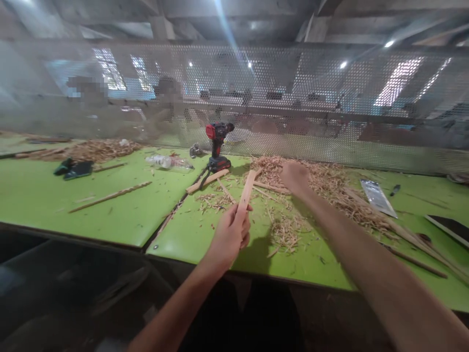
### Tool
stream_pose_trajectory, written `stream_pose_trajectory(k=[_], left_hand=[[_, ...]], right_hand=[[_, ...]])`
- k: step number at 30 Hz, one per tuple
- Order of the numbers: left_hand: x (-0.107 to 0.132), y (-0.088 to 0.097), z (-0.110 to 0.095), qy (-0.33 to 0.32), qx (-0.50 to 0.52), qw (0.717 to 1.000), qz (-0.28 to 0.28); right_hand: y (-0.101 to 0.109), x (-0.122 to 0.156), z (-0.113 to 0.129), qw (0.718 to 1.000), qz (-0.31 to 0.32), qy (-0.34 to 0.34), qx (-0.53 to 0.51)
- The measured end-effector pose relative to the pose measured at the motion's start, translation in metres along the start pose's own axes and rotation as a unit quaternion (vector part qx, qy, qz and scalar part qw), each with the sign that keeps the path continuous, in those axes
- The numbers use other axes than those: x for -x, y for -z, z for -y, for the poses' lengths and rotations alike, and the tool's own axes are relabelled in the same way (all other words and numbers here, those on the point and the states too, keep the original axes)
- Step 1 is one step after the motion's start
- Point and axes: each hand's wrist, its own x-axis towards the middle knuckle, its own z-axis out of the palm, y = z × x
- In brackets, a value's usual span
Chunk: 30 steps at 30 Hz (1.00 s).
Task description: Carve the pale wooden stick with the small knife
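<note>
My left hand (pixel 230 233) is wrapped round the lower end of a flat, pale wooden strip (pixel 247 189), which points up and away from me over the green table. Out over the heap of wood shavings (pixel 326 183) is my right hand (pixel 295 177), blurred by motion. Its fingers are hidden, so I cannot tell whether it holds anything. Just beyond the strip a red and black cordless drill (pixel 217 146) stands upright on its battery. Another pale wooden piece (pixel 208 181) lies in front of the drill.
A perforated metal screen (pixel 330 98) runs along the back of the green table (pixel 110 220). To the left lie a clear plastic bottle (pixel 169 162), a twisted stick (pixel 110 197) and more shavings (pixel 98 150). On the right are a silvery packet (pixel 378 196), long wood strips and a dark tablet-like object (pixel 449 227).
</note>
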Motion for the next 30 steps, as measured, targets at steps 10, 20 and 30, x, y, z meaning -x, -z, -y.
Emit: stream_pose_trajectory(k=[10,20,30], left_hand=[[-0.015,-0.008,0.011,0.004,-0.002,1.000,-0.002],[-0.022,0.001,0.019,0.017,-0.011,1.000,-0.014],[-0.024,0.007,0.019,0.046,-0.003,0.999,-0.025]], right_hand=[[0.021,0.071,0.033,0.989,-0.016,0.149,-0.015],[0.005,0.050,0.040,0.985,-0.001,0.174,-0.020],[-0.014,0.034,0.046,0.983,0.021,0.180,-0.015]])
